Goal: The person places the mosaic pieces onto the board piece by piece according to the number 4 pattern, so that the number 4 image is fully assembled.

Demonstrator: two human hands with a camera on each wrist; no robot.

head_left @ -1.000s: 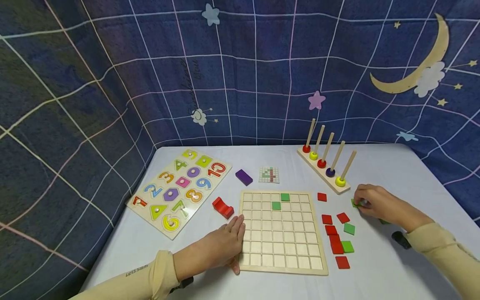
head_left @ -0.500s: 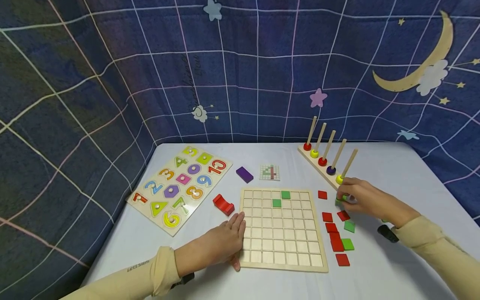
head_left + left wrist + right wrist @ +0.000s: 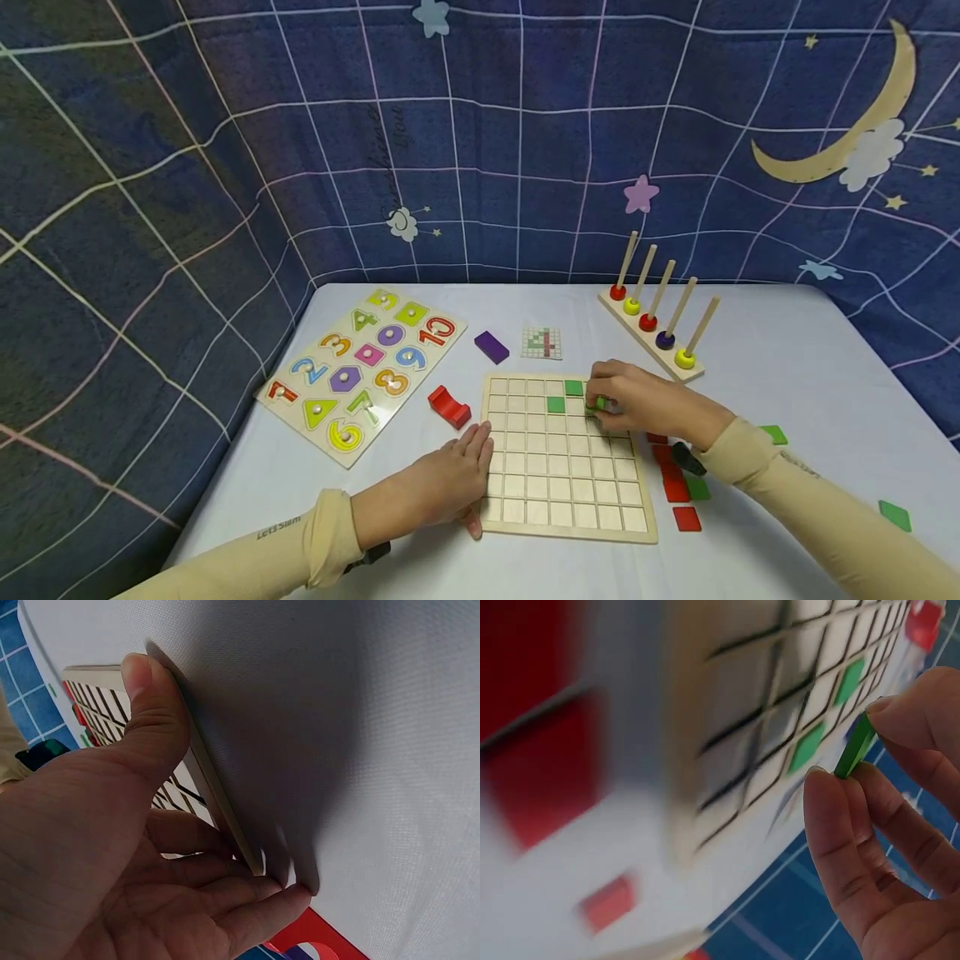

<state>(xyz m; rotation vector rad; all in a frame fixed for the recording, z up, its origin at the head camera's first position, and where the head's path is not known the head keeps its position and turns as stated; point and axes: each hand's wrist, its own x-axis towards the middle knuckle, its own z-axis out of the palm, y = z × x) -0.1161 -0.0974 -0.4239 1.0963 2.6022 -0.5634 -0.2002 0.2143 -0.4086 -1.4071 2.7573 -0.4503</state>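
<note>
Above the upper right of a wooden grid board (image 3: 546, 467), my right hand (image 3: 652, 402) pinches a green square tile (image 3: 856, 746) between thumb and fingertips. The tile is tilted on edge in the right wrist view. Two green tiles sit in the board's upper cells, one in the top row (image 3: 573, 387) and one a row below (image 3: 555, 404). My left hand (image 3: 442, 477) rests against the board's left edge, its fingers extended; the left wrist view shows the thumb (image 3: 154, 712) and fingers along the frame.
Red tiles (image 3: 686, 518) and green tiles (image 3: 895, 515) lie right of the board, some hidden by my right arm. Behind it are a small pattern card (image 3: 542, 342) and a purple block (image 3: 491, 347). A number puzzle (image 3: 363, 375), red curved block (image 3: 450, 407) and peg stand (image 3: 660, 337) surround it.
My right hand has picked up the green tile from the table at the right and carried it left over the board. The left hand stays at the board's edge.
</note>
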